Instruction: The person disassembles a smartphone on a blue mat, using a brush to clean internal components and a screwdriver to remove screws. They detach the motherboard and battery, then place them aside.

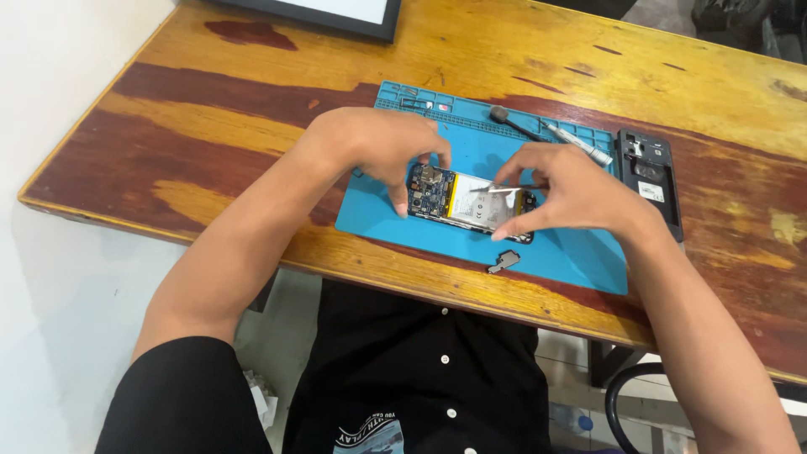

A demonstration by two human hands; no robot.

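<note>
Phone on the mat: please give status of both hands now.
Left hand steadies open phone at its top end. Right hand holds tweezers over the battery. Small metal part lies loose on blue mat, clear of the hands.

between the hands lies a phone (467, 204) with blue board and white battery, on a teal mat (580, 256); right of them a black cover (649, 176); beneath, streaked yellow-and-red table (210, 101).
</note>
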